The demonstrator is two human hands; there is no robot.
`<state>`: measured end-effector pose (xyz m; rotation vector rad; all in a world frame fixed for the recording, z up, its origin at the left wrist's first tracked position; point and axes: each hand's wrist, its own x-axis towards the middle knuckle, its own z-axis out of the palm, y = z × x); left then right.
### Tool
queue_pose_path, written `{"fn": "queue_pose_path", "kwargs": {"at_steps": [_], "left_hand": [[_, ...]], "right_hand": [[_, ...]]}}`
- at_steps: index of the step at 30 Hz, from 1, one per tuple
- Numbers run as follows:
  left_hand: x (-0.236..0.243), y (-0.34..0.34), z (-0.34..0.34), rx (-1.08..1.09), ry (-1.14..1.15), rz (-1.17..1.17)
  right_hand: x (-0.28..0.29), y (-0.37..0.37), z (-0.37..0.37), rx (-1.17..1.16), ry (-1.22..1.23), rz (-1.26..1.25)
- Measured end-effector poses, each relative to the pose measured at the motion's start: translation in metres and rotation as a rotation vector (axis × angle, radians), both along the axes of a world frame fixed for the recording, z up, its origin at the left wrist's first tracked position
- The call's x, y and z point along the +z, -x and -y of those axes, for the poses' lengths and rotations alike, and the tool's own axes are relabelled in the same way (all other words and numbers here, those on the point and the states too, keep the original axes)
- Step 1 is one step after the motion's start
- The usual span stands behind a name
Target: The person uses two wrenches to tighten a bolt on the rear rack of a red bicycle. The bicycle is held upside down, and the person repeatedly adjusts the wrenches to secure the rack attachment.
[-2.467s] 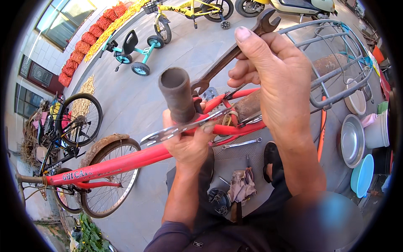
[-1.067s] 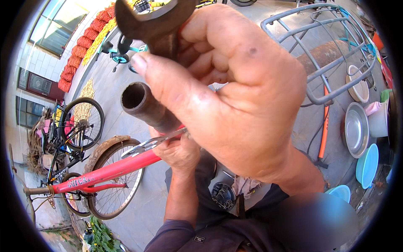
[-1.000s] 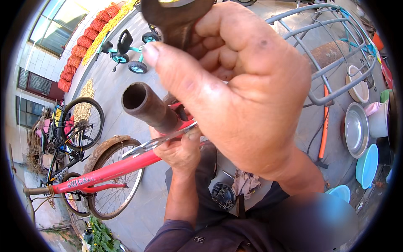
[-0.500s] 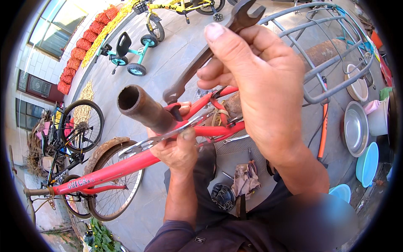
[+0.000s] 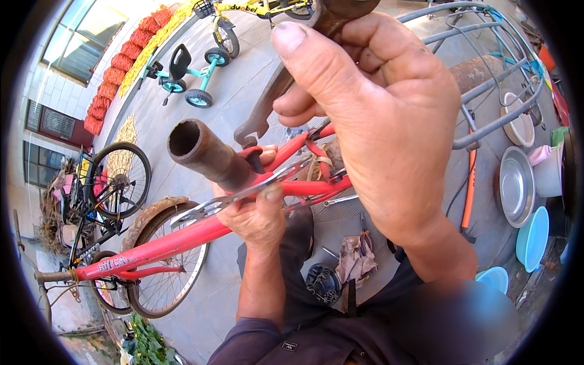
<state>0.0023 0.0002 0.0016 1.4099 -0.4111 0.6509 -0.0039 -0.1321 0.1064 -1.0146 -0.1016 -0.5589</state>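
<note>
My right hand (image 5: 389,115) is closed around a dark open-end wrench (image 5: 272,100). The wrench's lower jaw is by the clamp (image 5: 250,155) at the side of a rusty, open-topped tube (image 5: 210,155); whether it grips a bolt there I cannot tell. My left hand (image 5: 252,216) wraps around the red bicycle frame (image 5: 176,242) just below that tube, with some fingers behind it. A thin silver perforated metal strip (image 5: 204,210) runs along the frame beside my left thumb.
A grey metal carrier (image 5: 486,91) stands at the upper right. Basins (image 5: 532,238) line the right side. Pliers, a rag (image 5: 357,258) and another wrench (image 5: 342,199) lie on the ground by my legs. A wheel (image 5: 167,261) is under the frame; a tricycle (image 5: 194,76) stands farther off.
My right hand has come closer to the camera and tilted the wrench. Its lower jaw has turned and sits slightly higher by the clamp. My left hand has barely moved.
</note>
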Motion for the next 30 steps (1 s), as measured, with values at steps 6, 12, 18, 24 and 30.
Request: {"fn": "queue_pose_path", "kwargs": {"at_steps": [6,12,18,24,30], "left_hand": [[0.002,0.005,0.001,0.056,-0.029,-0.148],[0.000,0.004,-0.002,0.032,-0.046,-0.124],[-0.003,-0.003,0.000,-0.043,0.032,0.038],[-0.005,-0.005,-0.001,-0.060,0.007,0.033],[-0.003,-0.007,0.001,0.067,-0.140,0.111]], "right_hand": [[-0.005,-0.005,0.002,-0.007,0.043,-0.037],[-0.009,-0.008,0.003,-0.006,0.074,-0.067],[-0.012,-0.010,0.001,-0.006,0.116,-0.097],[-0.020,-0.009,0.003,0.047,0.024,-0.155],[-0.018,-0.011,0.012,-0.040,-0.041,-0.039]]}}
